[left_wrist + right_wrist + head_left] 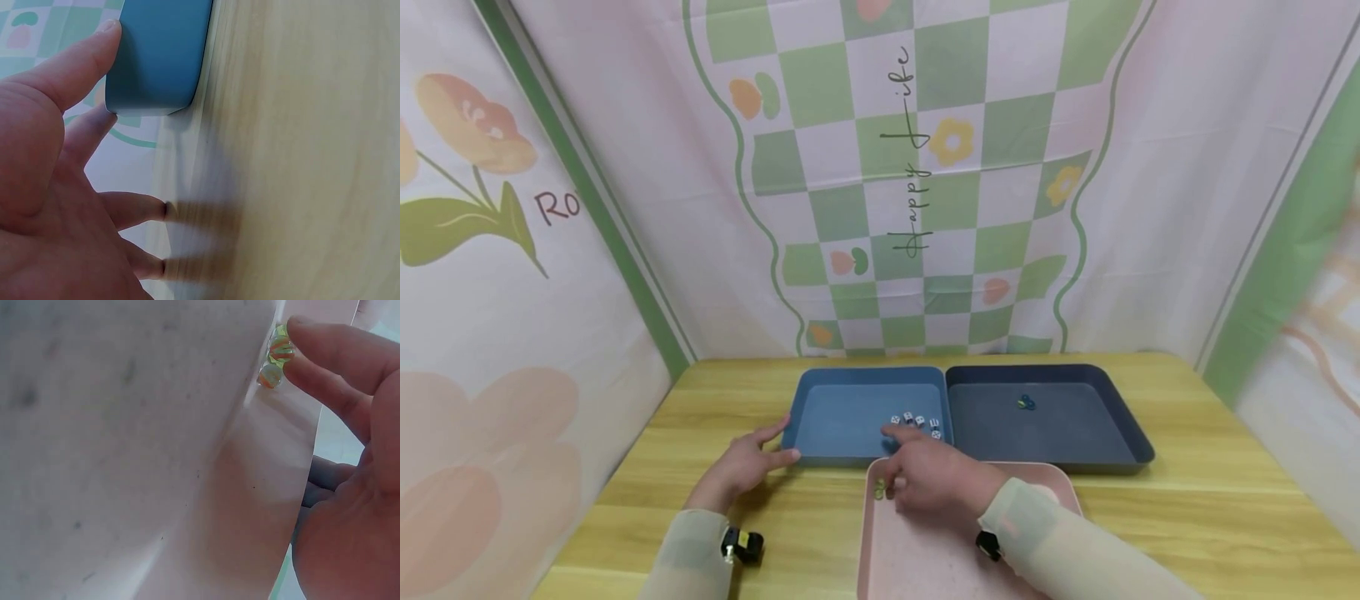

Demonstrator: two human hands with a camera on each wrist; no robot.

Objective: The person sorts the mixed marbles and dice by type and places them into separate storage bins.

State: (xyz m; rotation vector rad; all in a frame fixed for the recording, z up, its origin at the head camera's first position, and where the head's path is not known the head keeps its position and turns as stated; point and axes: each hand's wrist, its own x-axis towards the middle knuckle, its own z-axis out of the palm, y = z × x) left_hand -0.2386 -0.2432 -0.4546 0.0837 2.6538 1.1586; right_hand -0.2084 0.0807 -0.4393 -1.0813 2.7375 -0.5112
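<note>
My left hand (747, 468) is at the near-left corner of the blue tray (842, 400), thumb and forefinger touching its edge, the other fingers spread. My right hand (936, 475) reaches over the far-left corner of the pink tray (917, 575). Several clear marbles (270, 376) with green and orange streaks lie along that tray's wall. Two fingertips of the right hand are on either side of one marble (281, 350); whether they pinch it is unclear. Several white dice (920, 421) lie in the right part of the blue tray, just beyond the right hand.
A dark grey-blue tray (1075, 425) stands right of the blue one, with a small cluster of blue, green and yellow marbles (1026, 402) in it. All three trays are on a wooden table (805, 533). Printed curtains (955, 75) hang behind and at both sides.
</note>
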